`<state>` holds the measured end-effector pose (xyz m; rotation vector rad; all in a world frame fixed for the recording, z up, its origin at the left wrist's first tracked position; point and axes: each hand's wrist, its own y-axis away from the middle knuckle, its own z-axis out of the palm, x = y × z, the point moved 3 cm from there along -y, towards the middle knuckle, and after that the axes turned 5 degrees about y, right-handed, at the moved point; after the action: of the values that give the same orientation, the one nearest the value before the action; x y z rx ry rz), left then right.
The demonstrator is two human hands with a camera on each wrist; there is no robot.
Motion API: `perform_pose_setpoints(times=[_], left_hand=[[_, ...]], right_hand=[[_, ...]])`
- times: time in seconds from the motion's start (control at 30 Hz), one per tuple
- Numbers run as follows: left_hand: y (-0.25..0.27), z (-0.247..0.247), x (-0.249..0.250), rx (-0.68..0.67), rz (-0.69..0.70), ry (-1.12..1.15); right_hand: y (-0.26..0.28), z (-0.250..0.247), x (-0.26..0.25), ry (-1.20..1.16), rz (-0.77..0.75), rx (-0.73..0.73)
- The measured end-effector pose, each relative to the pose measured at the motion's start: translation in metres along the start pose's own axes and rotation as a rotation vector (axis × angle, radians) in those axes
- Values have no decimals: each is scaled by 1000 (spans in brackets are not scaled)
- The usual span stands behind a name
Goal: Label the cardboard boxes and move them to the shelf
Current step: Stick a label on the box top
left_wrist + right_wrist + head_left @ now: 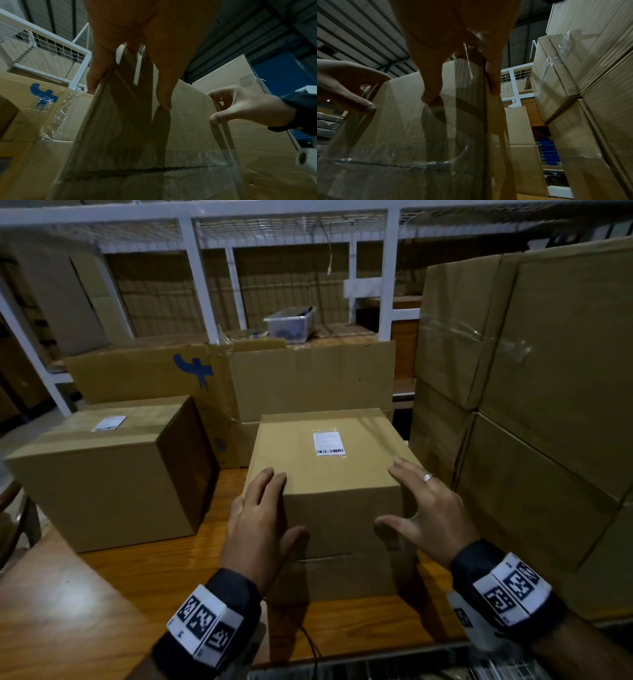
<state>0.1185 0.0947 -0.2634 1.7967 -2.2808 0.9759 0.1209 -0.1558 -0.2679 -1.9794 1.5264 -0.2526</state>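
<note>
Already labelled, the box (329,474) sits between left hand (257,522) and right hand (431,508), fingers splayed against its corners; press evenly, lift level.

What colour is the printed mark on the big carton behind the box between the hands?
Blue mark on the brown carton; clearest in the head view.

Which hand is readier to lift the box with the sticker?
Left, probably. The left hand lies over a corner of the labelled box with table beside it; the right hand has stacked boxes close beside it. Lifting likely needs both.
</note>
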Motion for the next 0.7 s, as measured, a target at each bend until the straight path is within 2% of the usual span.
perform_pose_setpoints(times=[0.27, 0.37, 0.57, 0.7], left_hand=[[7, -11, 0, -4, 31, 3], [2, -21, 0, -75, 49, -30], [-20, -53, 7, -311, 125, -152], [-56, -72, 17, -348, 145, -183]], right_hand=[[6, -5, 0, -24, -12, -11], [5, -8, 1, 0, -8, -58], [-13, -42, -10, 65, 59, -222], [-51, -68, -13, 153, 31, -234]])
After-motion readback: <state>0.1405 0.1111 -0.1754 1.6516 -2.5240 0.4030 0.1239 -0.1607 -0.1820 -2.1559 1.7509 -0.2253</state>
